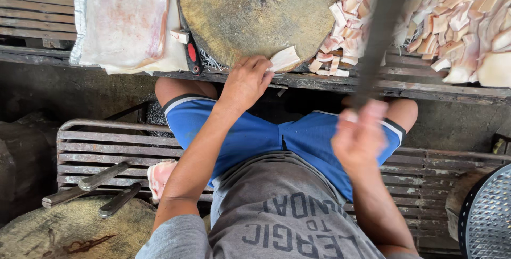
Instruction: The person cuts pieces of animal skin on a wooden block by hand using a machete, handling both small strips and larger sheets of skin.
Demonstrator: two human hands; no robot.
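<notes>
My left hand (246, 80) rests at the near edge of a round wooden chopping block (255, 14), its fingers pinching a pale slab of pork fat (285, 58) that lies on the block's rim. My right hand (359, 134) is raised close to the camera and blurred, closed around the handle of a long dark cleaver (382, 25) whose blade points up and away over the table. A large heap of cut pork pieces (452, 19) lies to the right of the block.
A wide slab of pork skin (125, 22) lies on white cloth at the left. Two knives (90, 182) rest on a slatted metal bench beside another wooden block (74, 232). A metal mesh object (487, 216) stands at the lower right.
</notes>
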